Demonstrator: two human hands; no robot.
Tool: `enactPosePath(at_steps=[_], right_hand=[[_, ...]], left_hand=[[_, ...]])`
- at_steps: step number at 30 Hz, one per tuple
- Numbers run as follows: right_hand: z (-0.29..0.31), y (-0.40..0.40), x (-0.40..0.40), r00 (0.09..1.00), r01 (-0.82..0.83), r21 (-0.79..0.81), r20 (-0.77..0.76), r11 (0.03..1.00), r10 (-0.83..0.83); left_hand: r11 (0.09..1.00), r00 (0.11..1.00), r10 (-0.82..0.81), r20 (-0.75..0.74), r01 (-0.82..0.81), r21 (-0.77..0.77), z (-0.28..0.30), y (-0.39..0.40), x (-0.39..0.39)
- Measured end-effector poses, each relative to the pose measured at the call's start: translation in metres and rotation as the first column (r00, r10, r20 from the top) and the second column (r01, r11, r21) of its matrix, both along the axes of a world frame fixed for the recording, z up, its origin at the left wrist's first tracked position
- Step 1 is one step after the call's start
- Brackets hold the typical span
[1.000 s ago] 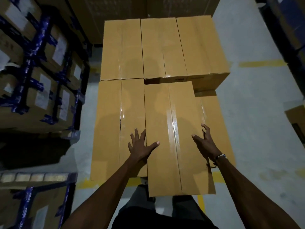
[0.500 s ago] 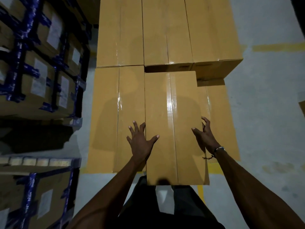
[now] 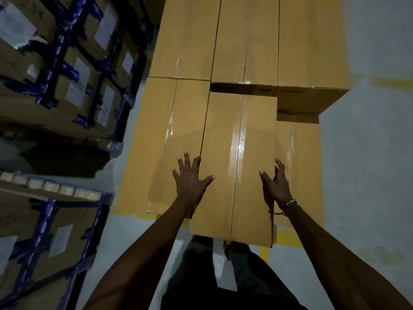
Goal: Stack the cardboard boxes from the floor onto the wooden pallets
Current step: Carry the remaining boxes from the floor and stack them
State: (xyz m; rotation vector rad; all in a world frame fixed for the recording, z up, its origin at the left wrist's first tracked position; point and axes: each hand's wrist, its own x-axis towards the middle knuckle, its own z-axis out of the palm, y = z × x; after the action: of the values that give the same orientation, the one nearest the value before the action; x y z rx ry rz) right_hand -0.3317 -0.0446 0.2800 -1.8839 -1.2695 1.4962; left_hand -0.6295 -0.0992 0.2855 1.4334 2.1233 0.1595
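A long taped cardboard box (image 3: 237,153) lies on top of the stack, its far end close to the back row of boxes (image 3: 245,41) and its near end overhanging the stack toward me. My left hand (image 3: 190,182) presses flat with spread fingers across the seam between this box and the neighbouring box (image 3: 169,135) on its left. My right hand (image 3: 276,186) grips the box's right edge, thumb on top and fingers curled over the side. A lower box (image 3: 299,166) shows to the right. No pallet is visible.
Stacks of cartons bound with blue straps (image 3: 73,70) stand at the left, with another such carton (image 3: 55,238) at the near left. Grey floor (image 3: 368,175) with a yellow line (image 3: 393,82) lies to the right. My legs are below the box's near end.
The box has slid away from me toward the back row, with both hands staying on it. My head has come closer over the stack.
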Motion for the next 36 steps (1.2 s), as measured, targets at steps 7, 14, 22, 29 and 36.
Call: enactPosePath(at_steps=[7,14,22,29,36], right_hand=[[0.006,-0.042,0.011,0.998,-0.038,0.007,0.045,0.999,0.038],[0.010,-0.116,0.024,0.997,-0.044,-0.019,0.066,0.999,0.045],[0.004,-0.167,0.026,0.995,-0.046,0.002,0.093,0.999,0.046],[-0.012,-0.178,0.026,0.992,0.054,0.014,0.113,0.998,-0.055],[-0.014,-0.173,0.025,0.992,0.049,0.020,0.120,0.999,-0.051]], left_hand=[[0.980,0.985,-0.170,-0.010,0.168,-0.110,0.009,-0.028,-0.011],[0.930,0.940,-0.342,-0.003,0.338,-0.142,0.005,-0.082,-0.021],[0.873,0.878,-0.477,0.033,0.478,-0.099,-0.003,-0.106,-0.044],[0.837,0.839,-0.543,0.037,0.544,-0.061,-0.010,-0.114,-0.052],[0.865,0.862,-0.501,0.082,0.502,0.002,-0.007,-0.114,-0.051]])
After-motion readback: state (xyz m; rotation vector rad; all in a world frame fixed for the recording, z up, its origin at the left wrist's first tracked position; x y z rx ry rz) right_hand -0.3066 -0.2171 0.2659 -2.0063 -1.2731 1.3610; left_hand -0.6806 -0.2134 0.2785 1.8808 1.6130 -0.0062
